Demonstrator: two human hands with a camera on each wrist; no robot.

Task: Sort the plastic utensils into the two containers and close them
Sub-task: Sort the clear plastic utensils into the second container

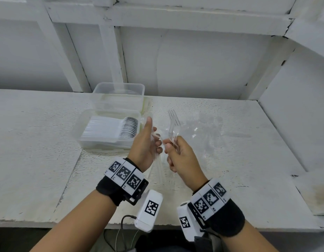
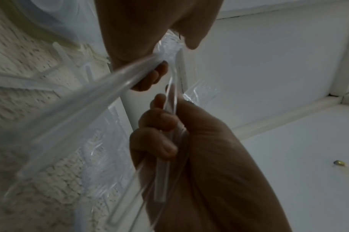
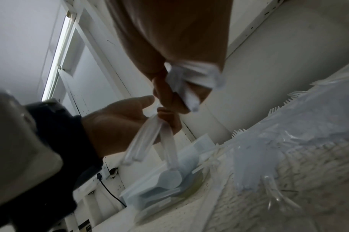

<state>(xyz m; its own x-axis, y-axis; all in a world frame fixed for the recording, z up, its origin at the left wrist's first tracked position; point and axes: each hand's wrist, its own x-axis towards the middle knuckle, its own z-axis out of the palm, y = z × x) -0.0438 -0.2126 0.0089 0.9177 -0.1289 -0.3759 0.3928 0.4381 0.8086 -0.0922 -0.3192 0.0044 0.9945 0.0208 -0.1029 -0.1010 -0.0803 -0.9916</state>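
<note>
Forks (image 1: 173, 124) upright between both hands (image 1: 181, 157)

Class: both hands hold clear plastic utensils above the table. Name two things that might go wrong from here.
1. The right hand grips several forks together; one might slip out.
2. The loose pile is clear, so spoons could be missed among forks and end up with the stack in the near container.

Each bare forearm wears a black wristband (image 1: 110, 190) topped by a white strip of square black-and-white tags. Under each wrist hangs a white camera box (image 1: 148, 210) – tagged too – trailing thin black cables (image 1: 122, 227).
</note>
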